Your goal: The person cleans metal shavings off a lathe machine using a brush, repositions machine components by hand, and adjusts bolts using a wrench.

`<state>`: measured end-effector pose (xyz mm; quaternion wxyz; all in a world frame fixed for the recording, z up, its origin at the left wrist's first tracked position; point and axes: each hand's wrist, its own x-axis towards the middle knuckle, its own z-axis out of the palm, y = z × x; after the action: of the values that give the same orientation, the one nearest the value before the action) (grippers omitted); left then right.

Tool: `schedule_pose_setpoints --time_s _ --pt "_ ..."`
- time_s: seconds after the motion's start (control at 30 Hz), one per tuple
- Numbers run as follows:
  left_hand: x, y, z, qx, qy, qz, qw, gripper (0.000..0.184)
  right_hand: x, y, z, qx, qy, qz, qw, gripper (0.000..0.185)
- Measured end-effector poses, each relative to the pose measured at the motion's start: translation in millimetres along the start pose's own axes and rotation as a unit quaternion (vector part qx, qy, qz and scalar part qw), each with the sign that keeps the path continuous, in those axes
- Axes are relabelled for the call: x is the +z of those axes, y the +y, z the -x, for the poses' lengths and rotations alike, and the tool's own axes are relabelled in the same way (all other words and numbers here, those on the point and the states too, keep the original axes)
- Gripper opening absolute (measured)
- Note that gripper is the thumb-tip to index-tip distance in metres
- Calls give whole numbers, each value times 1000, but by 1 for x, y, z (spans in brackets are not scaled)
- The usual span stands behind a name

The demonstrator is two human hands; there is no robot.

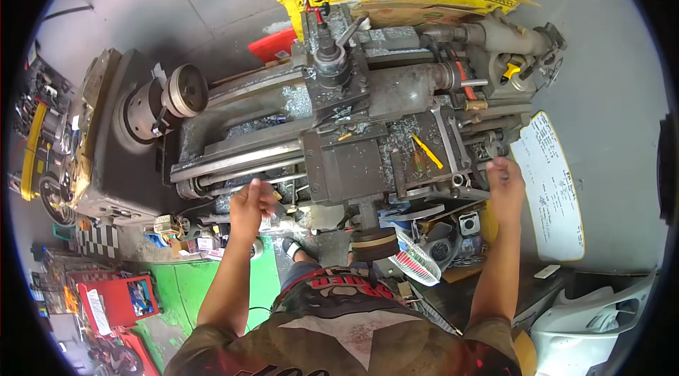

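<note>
My left hand hovers in front of the lathe's long rods, fingers curled and slightly blurred; what it holds, if anything, is hidden. Near the right end of the carriage is my right hand, its fingers bent beside the wrenches; its grip cannot be made out. A yellow pen-like tool lies on the metal tray between the hands. Metal chips cover the carriage around the tool post. At the left, the chuck carries a round metal workpiece.
The tailstock stands at the upper right. A white fan is below the carriage, beside a dark round wheel. A written whiteboard leans at the right. A red tool cart stands lower left on green flooring.
</note>
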<state>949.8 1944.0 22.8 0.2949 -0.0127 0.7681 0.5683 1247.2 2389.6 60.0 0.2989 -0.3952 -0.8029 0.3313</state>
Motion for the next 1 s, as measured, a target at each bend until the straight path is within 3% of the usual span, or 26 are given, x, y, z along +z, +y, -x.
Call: schedule_pose_setpoints --time_s 0.1,0.27,0.3,0.37,0.43,0.63,0.77,0.83,0.87,0.93,1.0 --pt "29 -16 -4 268 115 -9 957 18 1 -13 -4 -26 17 8 999 19" --pt "22 -23 -1 375 77 -156 911 27 19 -57 -21 -126 37 -19 991 15" --pt "21 -16 4 377 79 -156 910 27 25 -65 -23 -129 38 -20 991 15" --pt "13 6 26 183 50 -185 964 32 38 -79 -26 -143 12 -74 987 13" --pt "7 21 41 -19 20 -204 979 37 53 -96 -30 -158 -15 -128 979 12" --pt "-14 -6 48 19 7 38 999 40 89 -164 -47 -278 -32 -170 945 13" --pt "-15 -12 71 146 78 112 980 46 127 -187 -72 -193 34 -442 875 19" --pt "-26 0 79 167 80 80 979 42 157 -186 -114 -172 69 -466 865 26" --pt "-31 10 82 187 72 44 979 39 174 -199 -138 -112 63 -490 862 28" --pt "-34 24 95 214 51 -26 975 31 241 -242 -203 -107 36 -526 843 31" --pt "-34 35 106 266 66 -74 959 28 268 -295 -232 -81 -21 -442 893 32"
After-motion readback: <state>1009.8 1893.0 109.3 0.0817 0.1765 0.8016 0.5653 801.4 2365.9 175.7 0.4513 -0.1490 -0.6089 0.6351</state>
